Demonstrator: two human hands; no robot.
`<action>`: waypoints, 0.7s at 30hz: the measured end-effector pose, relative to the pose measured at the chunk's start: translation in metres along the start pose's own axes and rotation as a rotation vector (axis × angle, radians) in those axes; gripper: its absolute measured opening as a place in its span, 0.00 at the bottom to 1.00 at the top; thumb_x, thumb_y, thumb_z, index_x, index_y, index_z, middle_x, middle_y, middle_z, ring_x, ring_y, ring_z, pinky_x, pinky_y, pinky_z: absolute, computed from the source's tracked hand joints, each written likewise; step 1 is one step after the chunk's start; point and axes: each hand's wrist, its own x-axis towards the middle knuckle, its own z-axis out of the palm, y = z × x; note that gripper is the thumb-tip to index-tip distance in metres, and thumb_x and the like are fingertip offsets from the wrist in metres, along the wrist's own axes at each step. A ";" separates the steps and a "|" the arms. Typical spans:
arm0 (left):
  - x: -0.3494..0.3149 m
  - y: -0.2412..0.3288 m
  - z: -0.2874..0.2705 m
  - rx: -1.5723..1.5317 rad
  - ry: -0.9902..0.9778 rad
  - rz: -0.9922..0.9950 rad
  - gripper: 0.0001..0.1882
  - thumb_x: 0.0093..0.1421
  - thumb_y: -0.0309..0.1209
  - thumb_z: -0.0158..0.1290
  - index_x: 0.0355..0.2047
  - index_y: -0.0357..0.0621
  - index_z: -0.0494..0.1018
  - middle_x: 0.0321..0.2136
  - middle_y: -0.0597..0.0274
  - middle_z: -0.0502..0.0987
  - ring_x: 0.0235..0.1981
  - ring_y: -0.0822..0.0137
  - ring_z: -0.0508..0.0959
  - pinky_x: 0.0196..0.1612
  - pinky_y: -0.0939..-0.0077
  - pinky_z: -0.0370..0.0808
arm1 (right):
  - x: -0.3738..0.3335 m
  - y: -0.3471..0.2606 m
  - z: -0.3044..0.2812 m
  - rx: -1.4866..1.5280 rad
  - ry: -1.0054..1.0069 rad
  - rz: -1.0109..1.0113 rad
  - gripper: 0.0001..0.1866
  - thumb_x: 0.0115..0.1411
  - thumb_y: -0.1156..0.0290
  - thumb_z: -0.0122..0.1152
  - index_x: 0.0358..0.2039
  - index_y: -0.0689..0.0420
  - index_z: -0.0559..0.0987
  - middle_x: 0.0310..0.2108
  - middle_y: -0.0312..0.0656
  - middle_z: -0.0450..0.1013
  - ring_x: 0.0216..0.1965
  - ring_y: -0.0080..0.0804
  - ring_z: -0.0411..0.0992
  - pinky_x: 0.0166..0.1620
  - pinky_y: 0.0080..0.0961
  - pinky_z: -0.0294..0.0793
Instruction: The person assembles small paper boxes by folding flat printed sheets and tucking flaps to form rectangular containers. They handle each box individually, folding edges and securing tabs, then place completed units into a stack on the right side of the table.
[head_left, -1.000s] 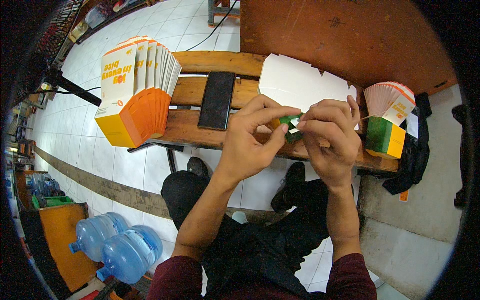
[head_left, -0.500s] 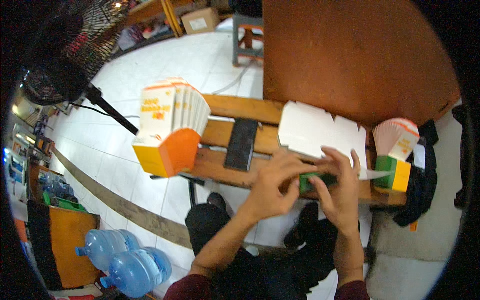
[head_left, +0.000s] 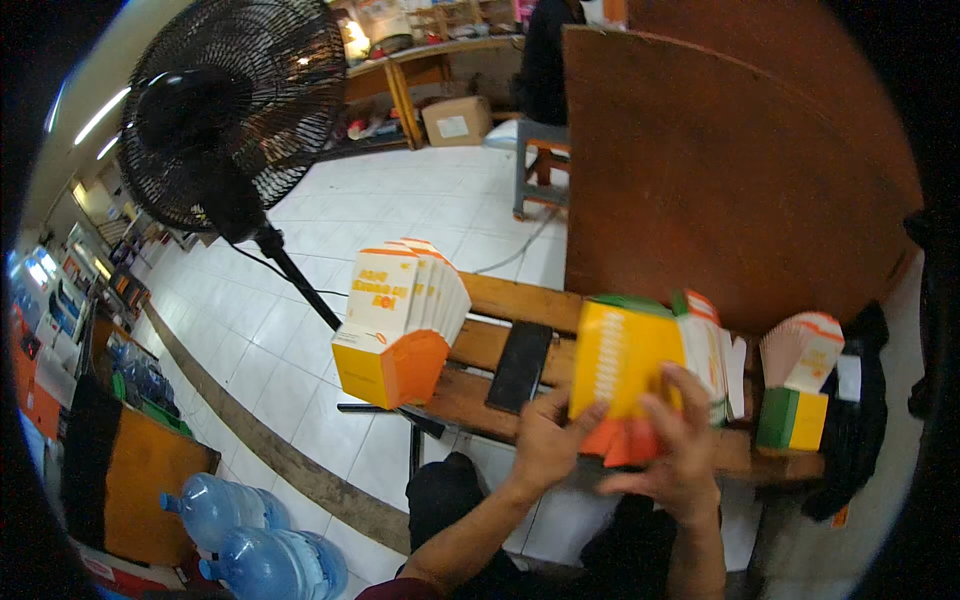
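Note:
A yellow, white and orange flat carton [head_left: 628, 360] with green edges stands up before me over the bench, partly blurred. My left hand [head_left: 548, 445] grips its lower left side, thumb on the front face. My right hand [head_left: 685, 450] is at its lower right, fingers apart and blurred by motion, close to the orange flap [head_left: 620, 440]. Contact between those fingers and the flap is hard to make out. On the left of the bench stands a fanned stack of white, yellow and orange cartons [head_left: 400, 320]. Another fanned bundle [head_left: 800, 385], with green and yellow ends, stands at the right.
A black flat rectangular thing [head_left: 519, 365] lies on the slatted wooden bench [head_left: 480, 345]. A brown board [head_left: 730, 180] rises behind it. A black stand fan [head_left: 230, 120] is at the far left; blue water bottles [head_left: 270, 560] lie at the lower left.
The white carton side that lay flat on the bench is gone from there; a carton now stands upright in my left hand, yellow face showing. The view has shifted, with more fan visible.

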 end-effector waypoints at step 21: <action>-0.034 0.051 -0.011 0.256 -0.032 0.778 0.12 0.51 0.18 0.63 0.37 0.36 0.80 0.35 0.52 0.79 0.36 0.63 0.81 0.36 0.75 0.77 | -0.022 -0.021 -0.011 0.920 0.307 0.420 0.14 0.58 0.62 0.63 0.29 0.62 0.77 0.27 0.47 0.74 0.28 0.34 0.72 0.34 0.29 0.72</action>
